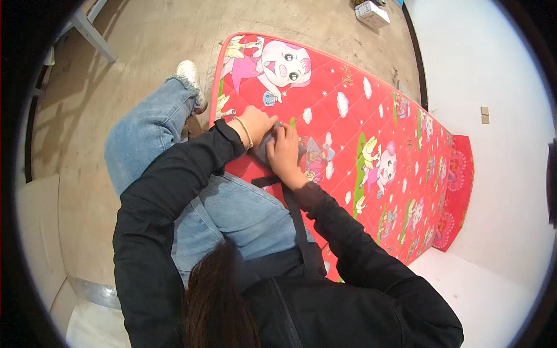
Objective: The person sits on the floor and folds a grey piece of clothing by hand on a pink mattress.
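Observation:
A dark grey soft item (260,153), probably a small bag or pouch, rests on the near edge of a red cartoon-print mattress (330,100). My left hand (256,124), with a beaded bracelet at its wrist, grips its upper part. Close beside it, my right hand (285,150) holds the same item from the right, fingers curled over it. My fingers and palms hide much of the item, so its exact kind cannot be told. A black strap (298,226) runs from below the hands towards my waist.
My legs in blue jeans (243,213) are at the mattress's near edge. A white metal-like leg of furniture (93,37) stands at the upper left. A small printed box (372,15) lies on the floor beyond the mattress. A white wall (487,65) rises at right.

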`<control>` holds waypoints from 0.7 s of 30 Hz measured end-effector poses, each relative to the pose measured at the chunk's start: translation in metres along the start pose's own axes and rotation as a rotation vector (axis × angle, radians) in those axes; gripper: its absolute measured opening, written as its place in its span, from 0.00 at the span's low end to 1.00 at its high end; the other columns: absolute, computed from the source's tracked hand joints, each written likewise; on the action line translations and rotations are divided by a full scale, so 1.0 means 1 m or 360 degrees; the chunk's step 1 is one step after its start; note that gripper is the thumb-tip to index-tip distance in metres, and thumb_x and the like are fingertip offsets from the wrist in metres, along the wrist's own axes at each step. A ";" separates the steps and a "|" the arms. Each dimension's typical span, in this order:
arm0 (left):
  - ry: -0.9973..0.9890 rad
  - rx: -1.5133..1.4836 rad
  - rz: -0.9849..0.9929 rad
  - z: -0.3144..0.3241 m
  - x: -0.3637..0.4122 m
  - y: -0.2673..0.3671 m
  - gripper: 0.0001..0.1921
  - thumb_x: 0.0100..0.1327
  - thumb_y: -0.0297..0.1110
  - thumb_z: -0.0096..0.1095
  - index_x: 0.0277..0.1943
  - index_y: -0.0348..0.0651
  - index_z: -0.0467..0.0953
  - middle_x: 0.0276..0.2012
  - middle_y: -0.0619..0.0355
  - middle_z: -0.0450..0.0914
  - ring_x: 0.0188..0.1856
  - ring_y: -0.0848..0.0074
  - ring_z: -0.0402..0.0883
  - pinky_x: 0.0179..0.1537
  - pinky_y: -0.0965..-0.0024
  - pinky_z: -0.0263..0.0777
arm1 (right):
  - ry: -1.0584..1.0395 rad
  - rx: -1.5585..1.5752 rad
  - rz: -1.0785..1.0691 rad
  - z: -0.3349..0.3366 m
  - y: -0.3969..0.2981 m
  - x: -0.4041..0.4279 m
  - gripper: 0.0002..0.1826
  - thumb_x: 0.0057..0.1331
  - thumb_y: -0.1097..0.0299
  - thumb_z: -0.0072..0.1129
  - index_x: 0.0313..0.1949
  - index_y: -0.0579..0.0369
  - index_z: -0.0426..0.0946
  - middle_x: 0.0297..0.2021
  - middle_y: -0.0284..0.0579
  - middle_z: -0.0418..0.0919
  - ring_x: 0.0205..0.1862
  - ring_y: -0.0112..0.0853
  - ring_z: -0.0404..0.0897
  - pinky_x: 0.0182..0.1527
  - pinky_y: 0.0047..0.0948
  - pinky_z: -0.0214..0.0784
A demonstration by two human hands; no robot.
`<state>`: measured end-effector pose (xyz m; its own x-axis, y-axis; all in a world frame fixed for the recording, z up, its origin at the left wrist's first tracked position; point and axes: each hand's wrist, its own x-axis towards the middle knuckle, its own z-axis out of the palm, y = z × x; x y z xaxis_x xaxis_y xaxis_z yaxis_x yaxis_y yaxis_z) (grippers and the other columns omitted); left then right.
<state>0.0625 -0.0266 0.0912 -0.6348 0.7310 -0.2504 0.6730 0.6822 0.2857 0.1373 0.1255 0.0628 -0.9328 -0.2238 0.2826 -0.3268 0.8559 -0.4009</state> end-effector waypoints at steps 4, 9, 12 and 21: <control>0.0028 0.0061 -0.0188 0.004 0.007 -0.005 0.28 0.47 0.39 0.71 0.52 0.42 0.71 0.33 0.51 0.84 0.38 0.62 0.85 0.34 0.60 0.77 | -0.0014 0.0107 -0.0107 0.012 0.004 0.023 0.18 0.55 0.71 0.56 0.45 0.63 0.71 0.46 0.56 0.71 0.50 0.52 0.70 0.54 0.47 0.63; 0.0196 0.0100 -0.0442 0.003 0.014 -0.025 0.21 0.56 0.34 0.62 0.53 0.43 0.70 0.32 0.52 0.83 0.37 0.64 0.85 0.32 0.62 0.77 | -0.0026 0.0182 -0.0433 0.029 0.017 0.083 0.18 0.54 0.71 0.56 0.45 0.63 0.71 0.45 0.55 0.71 0.47 0.51 0.71 0.50 0.46 0.64; 0.0446 0.0126 -0.0729 -0.004 0.018 -0.041 0.26 0.56 0.33 0.62 0.59 0.42 0.67 0.37 0.49 0.79 0.33 0.60 0.83 0.32 0.61 0.77 | 0.0021 0.0151 -0.0410 0.044 0.021 0.119 0.17 0.54 0.71 0.55 0.44 0.63 0.71 0.42 0.55 0.72 0.45 0.51 0.70 0.49 0.45 0.64; 0.0385 0.0053 -0.0675 -0.031 0.017 -0.050 0.43 0.49 0.54 0.72 0.64 0.42 0.63 0.50 0.44 0.71 0.53 0.58 0.75 0.46 0.58 0.75 | 0.0299 0.0008 -0.0316 0.069 0.030 0.161 0.12 0.55 0.69 0.55 0.38 0.61 0.71 0.38 0.54 0.72 0.45 0.49 0.70 0.48 0.45 0.64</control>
<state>0.0064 -0.0487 0.1013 -0.9231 0.3670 -0.1149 0.3450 0.9223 0.1741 -0.0328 0.0829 0.0363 -0.8059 -0.2965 0.5125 -0.5019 0.8013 -0.3256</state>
